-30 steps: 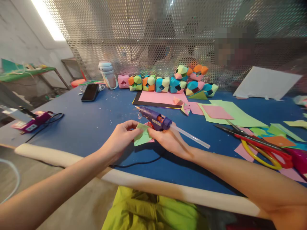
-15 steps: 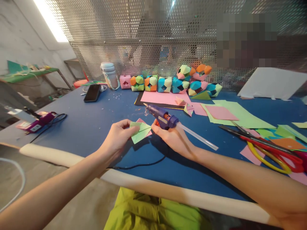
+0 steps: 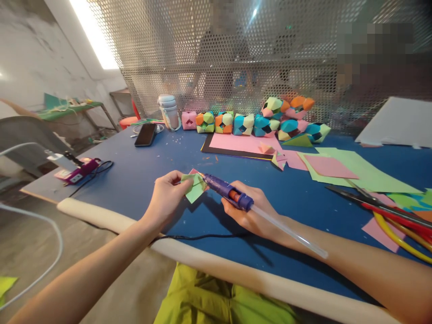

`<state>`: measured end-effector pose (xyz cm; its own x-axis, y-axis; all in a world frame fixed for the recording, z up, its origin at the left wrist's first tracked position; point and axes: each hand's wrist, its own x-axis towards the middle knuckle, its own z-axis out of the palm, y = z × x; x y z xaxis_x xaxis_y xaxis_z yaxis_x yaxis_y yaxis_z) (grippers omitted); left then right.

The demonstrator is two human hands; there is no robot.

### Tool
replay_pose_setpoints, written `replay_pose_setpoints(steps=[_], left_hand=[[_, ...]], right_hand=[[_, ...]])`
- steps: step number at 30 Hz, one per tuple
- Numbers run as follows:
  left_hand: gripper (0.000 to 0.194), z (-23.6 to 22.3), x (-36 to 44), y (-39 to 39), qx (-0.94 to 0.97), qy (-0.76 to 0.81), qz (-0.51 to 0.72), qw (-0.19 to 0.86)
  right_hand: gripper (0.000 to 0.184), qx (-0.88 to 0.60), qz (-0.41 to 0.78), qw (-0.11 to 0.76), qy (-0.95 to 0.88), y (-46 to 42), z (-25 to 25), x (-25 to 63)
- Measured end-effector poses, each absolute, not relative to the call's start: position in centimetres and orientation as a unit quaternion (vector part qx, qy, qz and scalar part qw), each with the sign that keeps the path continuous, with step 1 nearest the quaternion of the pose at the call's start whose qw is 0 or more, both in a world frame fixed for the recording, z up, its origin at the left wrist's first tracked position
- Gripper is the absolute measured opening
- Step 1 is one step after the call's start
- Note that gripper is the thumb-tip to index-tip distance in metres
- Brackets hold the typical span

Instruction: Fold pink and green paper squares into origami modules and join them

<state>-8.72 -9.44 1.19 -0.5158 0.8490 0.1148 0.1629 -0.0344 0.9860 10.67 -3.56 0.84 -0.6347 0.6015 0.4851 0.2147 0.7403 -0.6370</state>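
My left hand (image 3: 168,191) pinches a small folded paper piece (image 3: 195,191), light green in front with pink showing behind its upper edge. Wrapped round a purple glue gun (image 3: 221,186) is my right hand (image 3: 251,209). The gun's nozzle points left and is at the upper right of the folded paper; whether it touches cannot be made out. A long clear glue stick (image 3: 290,231) juts out of the gun's back end, over my right wrist. The gun's black cord (image 3: 202,236) runs along the table's front edge.
Folded paper balls (image 3: 243,124) line the back, some stacked. Scissors (image 3: 381,204) lie among paper scraps at right, near green sheets (image 3: 371,173). A phone (image 3: 146,134), a cup (image 3: 169,112) and a purple power strip (image 3: 79,171) stand at left. A perforated metal screen (image 3: 148,63) rises behind.
My right hand has drawn back from the paper and lowered the glue gun, bringing its nozzle to the paper's edge. My left hand keeps its pinch. The view has shifted slightly left.
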Motion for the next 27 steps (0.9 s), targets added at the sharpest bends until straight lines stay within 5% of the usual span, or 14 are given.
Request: replay_pose_setpoints(steps=[27], left_hand=[[0.018, 1.3, -7.7, -9.6, 0.397, 0.639, 0.585, 0.303]], right_hand=[[0.013, -0.23, 0.242, 0.336, -0.881, -3.4, 0.4, 10.6]])
